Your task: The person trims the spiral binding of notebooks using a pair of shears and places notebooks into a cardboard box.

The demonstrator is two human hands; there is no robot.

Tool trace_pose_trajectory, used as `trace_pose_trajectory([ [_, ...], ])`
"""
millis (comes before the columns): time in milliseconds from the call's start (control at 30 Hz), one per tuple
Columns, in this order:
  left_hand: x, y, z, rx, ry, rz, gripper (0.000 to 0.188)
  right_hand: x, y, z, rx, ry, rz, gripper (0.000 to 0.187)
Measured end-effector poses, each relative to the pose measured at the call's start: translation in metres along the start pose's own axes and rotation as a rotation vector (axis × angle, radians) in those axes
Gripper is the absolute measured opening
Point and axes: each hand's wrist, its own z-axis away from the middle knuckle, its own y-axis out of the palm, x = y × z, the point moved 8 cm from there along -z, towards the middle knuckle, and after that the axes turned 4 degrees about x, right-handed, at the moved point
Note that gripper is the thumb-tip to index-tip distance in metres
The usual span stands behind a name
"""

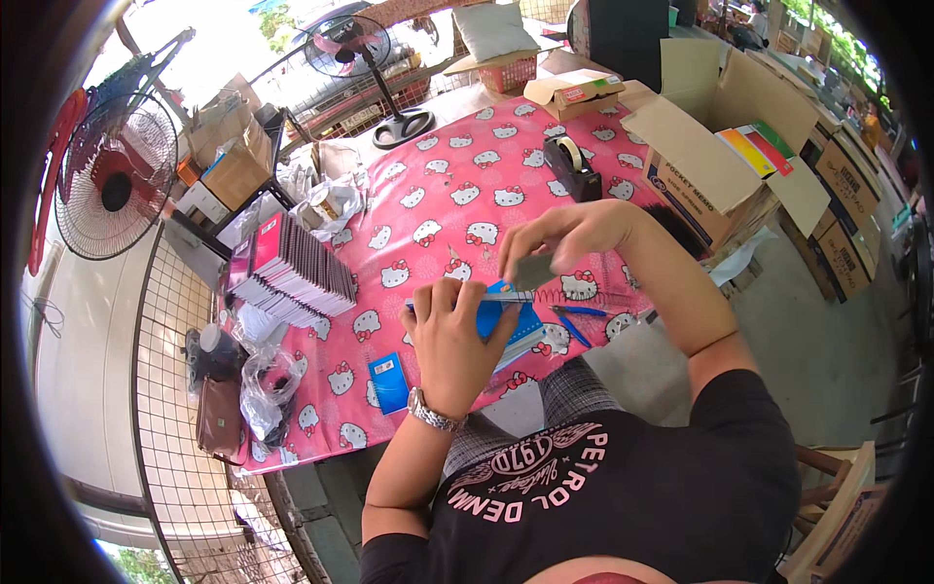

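Note:
My left hand [452, 336], with a metal watch at the wrist, is closed on a small blue notebook [498, 289] held edge-up. A thin wire spiral [574, 295] runs out of the notebook's edge to the right. Above it my right hand [574, 234] has its fingers curled around a flat grey-green piece [533, 273], whose kind I cannot make out. Under my hands lies a stack of blue notebook sheets [523, 341]. Blue-handled pliers [576, 323] rest just right of it. Another blue notebook [389, 383] lies flat to the left.
A pink patterned cloth [428, 200] covers the table. Stacked spiral notebooks [297, 268] and plastic bags [268, 384] are on the left. A tape dispenser [574, 167] and an open carton [710, 190] stand to the right. Fans [117, 192] stand at the left and back.

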Motion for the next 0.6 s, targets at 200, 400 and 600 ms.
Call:
trace_pose_trajectory([
  [200, 0.015, -0.01, 0.003, -0.087, -0.013, 0.108, 0.029, 0.015, 0.009, -0.001, 0.093, -0.123, -0.107, 0.055],
  [400, 0.041, -0.023, 0.008, -0.067, -0.063, 0.17, 0.025, 0.014, 0.003, -0.016, 0.024, 0.091, 0.139, 0.05],
  [600, 0.044, -0.023, 0.005, -0.029, -0.021, 0.206, 0.023, 0.017, 0.007, -0.029, 0.109, -0.092, -0.07, 0.047],
])
